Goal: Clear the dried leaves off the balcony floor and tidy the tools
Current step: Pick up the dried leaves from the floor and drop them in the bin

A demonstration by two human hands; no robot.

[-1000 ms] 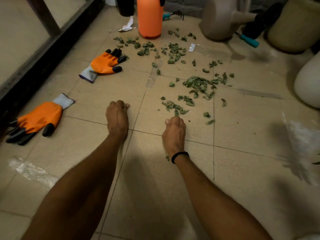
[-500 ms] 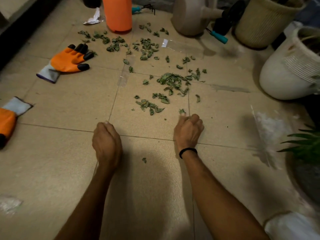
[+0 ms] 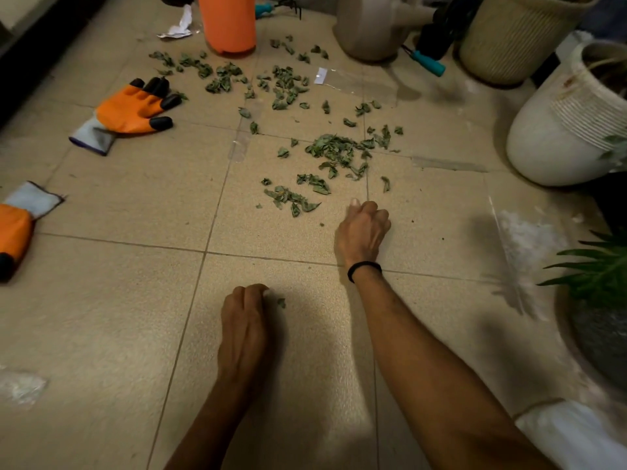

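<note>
Dried leaves (image 3: 334,150): scattered over the tiled balcony floor (image 3: 118,300), thickest in a patch just beyond the right hand. A looser band of them runs up toward the orange container (image 3: 227,23).
Stray leaf (image 3: 281,302): lies alone on the tile, just beside the left hand's knuckles.
Left hand (image 3: 242,320): low at the floor, back up, fingers curled under into a fist. Nothing shows in its grasp.
Right hand (image 3: 363,232): further forward, at the near edge of the leaf patch. Fingers are curled in and the thumb tip points ahead. Nothing shows in its grasp. A black wristband (image 3: 364,266) circles the wrist.
Near glove (image 3: 17,225): orange with a grey cuff, flat on the floor at the left edge and partly cut off.
Far glove (image 3: 132,111): orange with black fingertips, flat on the floor to the left of the leaves.
Tools: a small rake (image 3: 278,6) with a teal handle lies behind the orange container. Another teal-handled tool (image 3: 429,62) lies beside the beige watering can (image 3: 369,25).
Pots: a ribbed beige pot (image 3: 512,35) stands at the top right, a white pot (image 3: 559,130) nearer. A green plant (image 3: 597,273) is at the right edge.
</note>
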